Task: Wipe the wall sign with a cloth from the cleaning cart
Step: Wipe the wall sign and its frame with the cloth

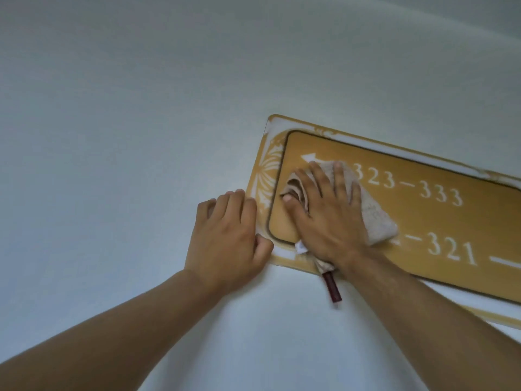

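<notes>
- Over on the left, bare pale wall (pixel 118 131) fills the view, and the left forearm reaches up across it from the bottom corner.
- Left hand (pixel 228 235) sits at the sign's lower left corner, fingers bent at the knuckles with the tips pressed to the wall and the sign's edge, thumb tucked against the border; it grips nothing.
- Sign (pixel 423 221) next: a gold plate with a white ornamental border, mounted flat on the wall and running tilted down to the right, out of frame.
- White arrow (pixel 310 158) points left at the top of the gold panel, just above the fingertips of the right hand.
- Cloth (pixel 376 221) is right there on the sign's left part, a beige rag spread flat against the panel, with folds bunched up beside the thumb.
- Right hand (pixel 324 218) lies on top of it, fingers straight and spread, palm pressing the rag to the plate.
- Dark red strip (pixel 332 287) hangs out from under the wrist, down past the sign's lower edge; whether it belongs to the rag I cannot tell.
- Numbers show to the right of the rag: "323–333" above, "–321" below, the start of the lower line covered.
</notes>
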Demonstrator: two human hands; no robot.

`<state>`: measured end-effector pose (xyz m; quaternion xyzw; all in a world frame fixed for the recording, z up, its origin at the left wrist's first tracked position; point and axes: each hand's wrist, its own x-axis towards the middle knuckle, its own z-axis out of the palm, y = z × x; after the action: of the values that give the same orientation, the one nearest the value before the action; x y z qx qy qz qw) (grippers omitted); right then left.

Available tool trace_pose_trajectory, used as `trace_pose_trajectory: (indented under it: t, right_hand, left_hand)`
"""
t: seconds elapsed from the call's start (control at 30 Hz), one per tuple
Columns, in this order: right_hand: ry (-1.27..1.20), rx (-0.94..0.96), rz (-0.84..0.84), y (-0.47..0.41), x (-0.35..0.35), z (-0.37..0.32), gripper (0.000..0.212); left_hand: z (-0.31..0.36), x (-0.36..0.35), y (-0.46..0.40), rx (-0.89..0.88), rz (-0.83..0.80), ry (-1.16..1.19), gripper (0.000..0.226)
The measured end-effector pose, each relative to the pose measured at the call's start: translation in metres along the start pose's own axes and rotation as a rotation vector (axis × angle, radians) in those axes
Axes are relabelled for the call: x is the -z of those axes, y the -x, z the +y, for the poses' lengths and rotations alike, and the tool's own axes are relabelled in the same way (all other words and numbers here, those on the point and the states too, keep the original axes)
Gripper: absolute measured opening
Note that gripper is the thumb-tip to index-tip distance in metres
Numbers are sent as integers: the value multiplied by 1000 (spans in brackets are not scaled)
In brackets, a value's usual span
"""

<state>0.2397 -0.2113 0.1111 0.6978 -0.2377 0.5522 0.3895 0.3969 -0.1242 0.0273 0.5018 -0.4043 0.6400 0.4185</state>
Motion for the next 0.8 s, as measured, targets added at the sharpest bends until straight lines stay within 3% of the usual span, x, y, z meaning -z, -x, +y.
trace_pose_trajectory:
  t: [0.17, 0.27, 0.47, 0.57, 0.7, 0.8]
  right_hand:
    - [-27, -14, 25, -45, 2, 1, 70]
    - [-48, -34, 42, -72, 3, -1, 70]
    - [-53, -61, 54, -124, 2, -3, 72]
    - [-61, -60, 57, -144, 2, -6, 71]
    - [-74, -32, 62, -167, 2, -7, 74]
    - [-64, -21, 36, -181, 2, -6, 77]
  left_hand:
    - [-7, -2, -13, -77, 62, -53, 25]
    - [-11, -4, -35, -162, 88, -59, 26]
    - [-27, -16, -97, -82, 86, 111, 24]
    - [-35, -21, -128, -111, 73, 38, 32]
    - [-46, -28, -161, 10, 126, 25, 40]
    - [-50, -30, -162, 115, 214, 164, 36]
